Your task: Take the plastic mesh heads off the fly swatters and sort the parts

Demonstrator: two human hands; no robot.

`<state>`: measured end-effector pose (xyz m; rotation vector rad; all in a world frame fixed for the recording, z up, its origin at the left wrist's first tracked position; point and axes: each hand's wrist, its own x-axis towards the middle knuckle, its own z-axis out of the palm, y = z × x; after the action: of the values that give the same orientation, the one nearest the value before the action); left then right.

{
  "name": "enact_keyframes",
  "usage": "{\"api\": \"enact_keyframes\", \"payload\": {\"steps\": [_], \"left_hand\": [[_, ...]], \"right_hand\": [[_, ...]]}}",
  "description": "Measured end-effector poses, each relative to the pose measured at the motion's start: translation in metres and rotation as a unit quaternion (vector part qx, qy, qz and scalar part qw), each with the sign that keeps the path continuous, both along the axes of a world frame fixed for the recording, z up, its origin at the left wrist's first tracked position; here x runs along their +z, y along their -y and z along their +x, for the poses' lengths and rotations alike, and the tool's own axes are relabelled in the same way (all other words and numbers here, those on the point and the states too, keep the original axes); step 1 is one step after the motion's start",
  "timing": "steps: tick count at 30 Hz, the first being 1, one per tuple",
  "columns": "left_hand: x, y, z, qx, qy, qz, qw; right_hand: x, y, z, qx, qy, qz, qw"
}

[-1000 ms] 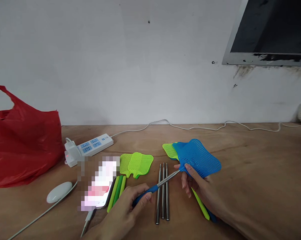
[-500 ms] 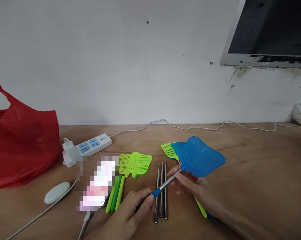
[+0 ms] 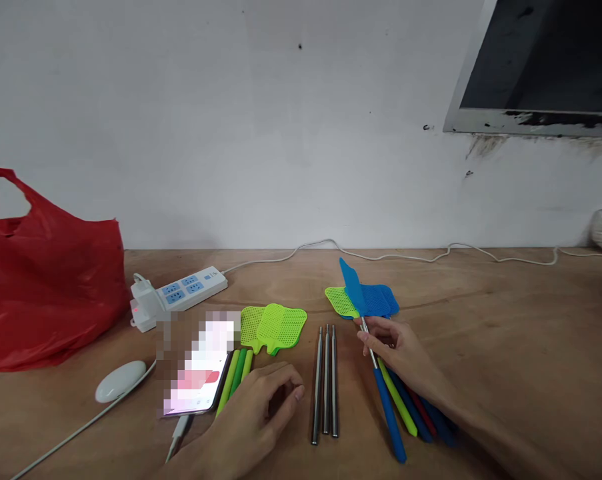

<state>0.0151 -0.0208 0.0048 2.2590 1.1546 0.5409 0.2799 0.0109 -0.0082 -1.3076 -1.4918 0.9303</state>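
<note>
A blue fly swatter [image 3: 391, 420] is pinched by its metal shaft in my right hand [image 3: 398, 347]. Its mesh head [image 3: 351, 287] is turned nearly edge-on and its handle points toward me. Under that hand lie other swatters, with blue and lime mesh heads [image 3: 378, 300] and a lime handle [image 3: 403, 407]; blue and dark red handles are partly covered by my forearm. My left hand [image 3: 261, 407] is loosely curled and empty, beside several green handle tubes [image 3: 235, 373]. Between my hands lie 3 metal rods [image 3: 327, 380]. Loose lime swatter heads [image 3: 281, 327] overlap behind my left hand.
A lit phone [image 3: 201, 373], partly pixelated, lies left with a cable plugged in. Farther left are a white mouse-shaped object [image 3: 121, 381], a power strip [image 3: 195, 288] and a red plastic bag [image 3: 51, 287]. A white cord [image 3: 395, 257] runs along the wall.
My left hand has let go of the blue swatter's handle and drawn back left. My right hand has swung the swatter over the other swatters, its head turning edge-on.
</note>
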Motion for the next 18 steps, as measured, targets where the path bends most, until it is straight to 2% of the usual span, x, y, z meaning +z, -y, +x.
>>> {"api": "enact_keyframes", "payload": {"steps": [3, 8, 14, 18], "left_hand": [[-0.003, 0.000, 0.000, -0.001, 0.001, -0.003, 1.000], [-0.003, 0.001, 0.000, 0.000, -0.002, 0.001, 1.000], [-0.002, -0.001, -0.002, -0.002, -0.008, 0.014, 1.000], [-0.004, -0.002, -0.002, -0.004, -0.013, 0.036, 0.999]], "right_hand": [[-0.011, -0.003, 0.002, -0.043, 0.104, 0.065, 0.992], [-0.024, -0.005, 0.005, -0.094, 0.262, 0.149, 0.949], [-0.033, -0.006, 0.005, -0.087, 0.351, 0.191, 0.913], [-0.033, -0.004, 0.007, -0.096, 0.393, 0.214, 0.889]]}}
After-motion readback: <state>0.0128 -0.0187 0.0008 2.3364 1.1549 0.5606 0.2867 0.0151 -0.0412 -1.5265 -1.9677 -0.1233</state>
